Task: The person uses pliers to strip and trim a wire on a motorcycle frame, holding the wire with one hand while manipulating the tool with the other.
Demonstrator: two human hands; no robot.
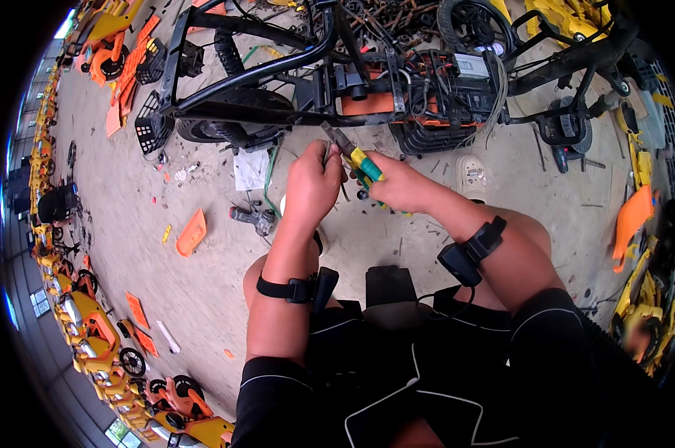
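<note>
1. While we look down from the head camera, we see at far left a curved row of orange and yellow ride-on toy cars (91, 328) along the wall, well apart from the hands.
2. We find an orange plastic panel (192, 232) lying flat on the concrete floor (128, 187), with a grey power tool (254, 218) just to its right.
3. We see the left hand (313, 183) closed into a fist, fingers curled around something thin that we cannot make out, near the plier tips.
4. We note the pliers (356, 157), with yellow and green handles, pointing up and left toward the black frame (277, 75); their jaws sit just below the frame's lower bar.
5. We see the right hand (401, 187) wrapped tightly around the plier handles, touching the left hand's knuckles.
6. We spot a black battery and wiring box (449, 97) mounted on the frame, above the right hand.
7. We see an orange shell piece (632, 216) at far right on the floor.
</note>
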